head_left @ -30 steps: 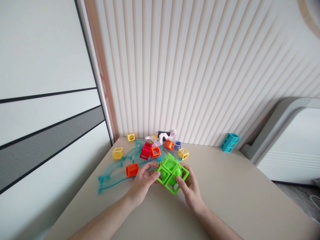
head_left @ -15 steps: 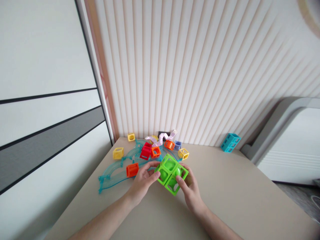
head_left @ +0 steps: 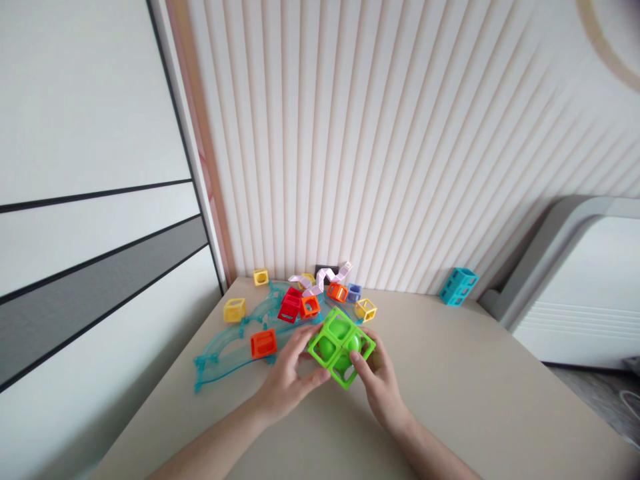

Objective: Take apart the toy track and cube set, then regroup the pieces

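Note:
A bright green block of joined open-frame cubes (head_left: 342, 347) is held above the table, tilted with its square windows facing me. My right hand (head_left: 383, 383) grips its right side, the thumb pressed on the front. Around the left side is my left hand (head_left: 290, 377), its thumb along the lower left edge and its fingers partly hidden behind the block. Just left of that hand lies an orange cube frame (head_left: 263, 343) on a clear blue track piece (head_left: 220, 373). Behind the green block sit a red block (head_left: 290, 305) and another orange cube (head_left: 310, 307).
Yellow cubes (head_left: 235, 310) stand at the table's left and back. A pale purple zigzag piece (head_left: 321, 281) lies on the pile near the ribbed wall (head_left: 350, 133). A teal block (head_left: 459, 287) stands upright at the back right. White cabinet panels (head_left: 100, 280) border the left.
My left thumb has slid down from the green block's front face to its lower left edge. The right hand keeps its grip, and the view has shifted slightly.

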{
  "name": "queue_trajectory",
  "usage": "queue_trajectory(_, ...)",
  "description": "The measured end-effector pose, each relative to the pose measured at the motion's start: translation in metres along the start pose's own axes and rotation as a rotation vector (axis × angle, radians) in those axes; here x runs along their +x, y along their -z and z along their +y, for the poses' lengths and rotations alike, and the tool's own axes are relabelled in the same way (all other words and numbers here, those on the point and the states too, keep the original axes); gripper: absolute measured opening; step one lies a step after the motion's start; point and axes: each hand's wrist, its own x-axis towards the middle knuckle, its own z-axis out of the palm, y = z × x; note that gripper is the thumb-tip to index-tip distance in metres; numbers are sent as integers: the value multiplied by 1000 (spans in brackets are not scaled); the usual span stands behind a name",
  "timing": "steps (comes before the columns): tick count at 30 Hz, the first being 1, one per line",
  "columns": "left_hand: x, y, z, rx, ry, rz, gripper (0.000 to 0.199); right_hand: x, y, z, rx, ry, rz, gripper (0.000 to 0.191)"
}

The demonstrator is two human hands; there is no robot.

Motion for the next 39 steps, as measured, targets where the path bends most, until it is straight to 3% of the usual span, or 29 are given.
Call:
queue_trajectory(2, -4, -3, -3, 90, -61, 3, 85, -1, -1, 1, 6, -7, -6, 45)
queue_trajectory(4, -5, -5, -5, 172, -114, 42, 94, -2, -1, 2, 12, -14, -35, 47)
queue_trajectory(7, -5, -5, -5, 243, -153, 96, 88, -4, 0, 5, 3, -7, -107, 47)
queue_trajectory(11, -3, -3, -3, 246, -100, 133, 81, -5, 2, 5, -9, -3, -152, 47)
queue_trajectory(16, -3, -2, -2, 260, -81, 118, 88, -5, 2, 1, 39, -48, -216, 46)
queue_trajectory(22, -3, 0, -3, 264, -96, 157, 88, -7, -2, -7, 106, -122, -293, 62)
queue_trajectory(26, -2, 0, -6, 280, -91, 185, 92, -6, 2, -4, 48, -108, -288, 58)
queue_trajectory(32, 0, 0, -8, 337, -147, 143, 81, -7, 5, -3, 41, -141, -285, 54)
queue_trajectory(39, -2, 1, -9, 315, -122, 105, 83, -6, 3, -7, 72, -144, -296, 55)
